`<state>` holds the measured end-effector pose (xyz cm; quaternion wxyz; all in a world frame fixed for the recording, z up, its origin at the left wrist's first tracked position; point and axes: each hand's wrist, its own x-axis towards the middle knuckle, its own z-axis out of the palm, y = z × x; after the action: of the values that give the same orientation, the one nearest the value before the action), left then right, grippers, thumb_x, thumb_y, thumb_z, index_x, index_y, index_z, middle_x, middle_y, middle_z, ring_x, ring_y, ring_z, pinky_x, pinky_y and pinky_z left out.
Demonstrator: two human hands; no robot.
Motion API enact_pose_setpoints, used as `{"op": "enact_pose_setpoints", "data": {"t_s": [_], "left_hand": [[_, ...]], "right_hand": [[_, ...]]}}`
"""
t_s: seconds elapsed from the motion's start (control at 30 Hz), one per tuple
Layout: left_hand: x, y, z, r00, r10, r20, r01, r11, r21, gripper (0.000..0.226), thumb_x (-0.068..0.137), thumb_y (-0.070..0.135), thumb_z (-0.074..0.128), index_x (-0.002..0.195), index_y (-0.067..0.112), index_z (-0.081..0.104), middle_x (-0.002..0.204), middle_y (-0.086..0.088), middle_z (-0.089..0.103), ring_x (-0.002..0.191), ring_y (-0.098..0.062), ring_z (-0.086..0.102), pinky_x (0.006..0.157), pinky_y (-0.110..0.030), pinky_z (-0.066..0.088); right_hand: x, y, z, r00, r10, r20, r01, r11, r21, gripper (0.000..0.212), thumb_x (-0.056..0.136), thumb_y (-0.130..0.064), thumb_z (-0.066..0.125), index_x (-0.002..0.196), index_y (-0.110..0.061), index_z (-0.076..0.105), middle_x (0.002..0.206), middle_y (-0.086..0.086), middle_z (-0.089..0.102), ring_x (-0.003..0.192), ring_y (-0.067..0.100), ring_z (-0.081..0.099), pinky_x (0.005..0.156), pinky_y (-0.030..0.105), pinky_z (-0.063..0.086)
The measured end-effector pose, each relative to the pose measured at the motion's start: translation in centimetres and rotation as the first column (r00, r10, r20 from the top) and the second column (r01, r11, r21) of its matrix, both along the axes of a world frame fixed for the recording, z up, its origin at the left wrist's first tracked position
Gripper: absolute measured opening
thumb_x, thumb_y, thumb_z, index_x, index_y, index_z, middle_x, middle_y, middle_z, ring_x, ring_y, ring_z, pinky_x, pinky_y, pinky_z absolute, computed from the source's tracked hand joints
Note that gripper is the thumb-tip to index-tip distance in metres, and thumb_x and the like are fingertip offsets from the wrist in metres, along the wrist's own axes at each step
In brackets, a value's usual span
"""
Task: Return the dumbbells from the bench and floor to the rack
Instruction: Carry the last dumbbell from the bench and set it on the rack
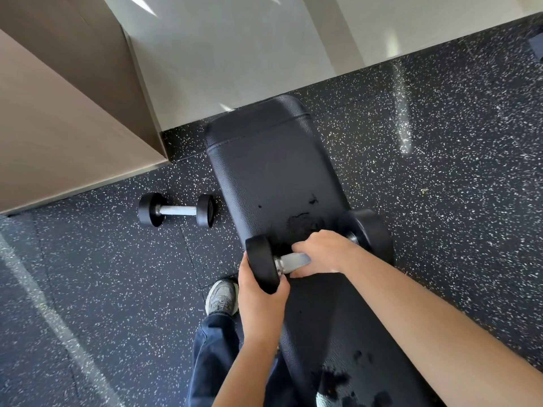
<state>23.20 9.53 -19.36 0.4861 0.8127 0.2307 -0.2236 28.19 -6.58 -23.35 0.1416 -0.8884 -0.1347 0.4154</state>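
Neither seems returned yet: the left grip [261,301] cups one head and the right grip [323,254] clenches the handle of the large dumbbell [263,259] on the table [273,171], while the small dumbbell [176,210] lies on the floor [102,274].

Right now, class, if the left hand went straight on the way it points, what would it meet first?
The left hand grips the near head of the dumbbell, so that comes first. Beyond it lies the black bench pad, though depth is unclear.
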Motion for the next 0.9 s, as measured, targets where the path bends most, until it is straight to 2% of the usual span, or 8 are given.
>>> {"op": "enact_pose_setpoints", "data": {"t_s": [0.13,0.23,0.33,0.43,0.53,0.63,0.77,0.9], "left_hand": [[-1.5,0.2,1.1,1.000,0.004,-0.027,-0.005,1.000,-0.019,0.064,0.070,0.008,0.067,0.125,0.026,0.042,0.106,0.000,0.062,0.095,-0.018,0.056,0.080,-0.031,0.044],[-1.7,1.0,1.9,0.995,-0.083,-0.053,0.084,0.997,0.001,0.061,0.070,0.008,0.064,0.123,0.030,0.044,0.101,0.002,0.063,0.091,-0.020,0.057,0.079,-0.035,0.047],[-0.9,2.1,2.8,0.977,-0.211,-0.040,0.212,0.977,0.033,0.047,0.070,0.012,0.062,0.110,0.035,0.052,0.089,0.004,0.066,0.084,-0.023,0.059,0.071,-0.033,0.046],[-0.4,2.8,4.6,0.944,-0.331,-0.006,0.331,0.943,0.046,0.041,0.071,0.014,0.063,0.106,0.034,0.054,0.094,0.008,0.065,0.089,-0.018,0.059,0.069,-0.025,0.037],[-0.2,3.4,7.1,0.873,-0.480,0.086,0.475,0.877,0.077,0.046,0.071,0.014,0.065,0.112,0.032,0.052,0.100,0.010,0.063,0.092,-0.015,0.057,0.066,-0.016,0.030],[0.9,3.6,9.9,0.800,-0.574,0.173,0.561,0.819,0.121,0.046,0.071,0.017,0.068,0.112,0.032,0.052,0.099,0.013,0.062,0.089,-0.013,0.056,0.065,-0.017,0.030],[3.4,3.5,14.2,0.793,-0.544,0.275,0.552,0.832,0.055,0.044,0.069,0.017,0.074,0.105,0.035,0.055,0.091,0.019,0.058,0.085,-0.006,0.054,0.069,-0.018,0.035],[6.2,3.4,19.7,0.777,-0.502,0.379,0.572,0.815,-0.093,0.048,0.067,0.011,0.078,0.099,0.040,0.055,0.092,0.012,0.059,0.086,0.006,0.053,0.075,-0.010,0.040]], "right_hand": [[-1.4,0.9,0.5,0.986,-0.102,-0.133,0.098,0.994,-0.040,0.030,0.068,-0.040,0.061,0.055,-0.026,0.038,0.059,-0.008,0.046,0.068,0.025,0.051,0.059,0.032,0.039],[-3.1,1.7,1.8,0.962,-0.218,-0.163,0.209,0.975,-0.072,0.012,0.070,-0.025,0.061,0.079,-0.019,0.056,0.087,0.007,0.066,0.086,0.032,0.061,0.062,0.030,0.038],[-5.9,3.0,3.2,0.895,-0.399,-0.199,0.386,0.917,-0.100,0.025,0.071,-0.021,0.059,0.095,-0.014,0.058,0.105,0.013,0.066,0.096,0.033,0.061,0.066,0.029,0.040],[-8.9,4.8,5.2,0.760,-0.586,-0.280,0.585,0.805,-0.097,0.018,0.075,-0.021,0.055,0.092,-0.016,0.052,0.096,0.010,0.063,0.087,0.033,0.063,0.064,0.030,0.043],[-10.6,6.2,7.7,0.632,-0.698,-0.338,0.725,0.686,-0.061,0.013,0.075,-0.018,0.052,0.083,-0.017,0.043,0.078,0.004,0.058,0.056,0.024,0.058,0.057,0.030,0.048],[-10.7,6.9,11.2,0.542,-0.763,-0.351,0.809,0.587,-0.024,0.013,0.071,-0.017,0.050,0.071,-0.024,0.039,0.062,-0.003,0.057,0.036,0.011,0.052,0.047,0.023,0.046],[-9.6,7.0,16.4,0.492,-0.806,-0.328,0.862,0.504,0.053,0.012,0.071,-0.021,0.051,0.071,-0.028,0.041,0.061,-0.007,0.057,0.035,0.008,0.053,0.040,0.018,0.042],[-8.1,7.0,22.3,0.423,-0.864,-0.273,0.906,0.397,0.148,0.010,0.076,-0.019,0.054,0.079,-0.019,0.045,0.067,-0.005,0.055,0.040,0.012,0.054,0.046,0.022,0.045]]}}
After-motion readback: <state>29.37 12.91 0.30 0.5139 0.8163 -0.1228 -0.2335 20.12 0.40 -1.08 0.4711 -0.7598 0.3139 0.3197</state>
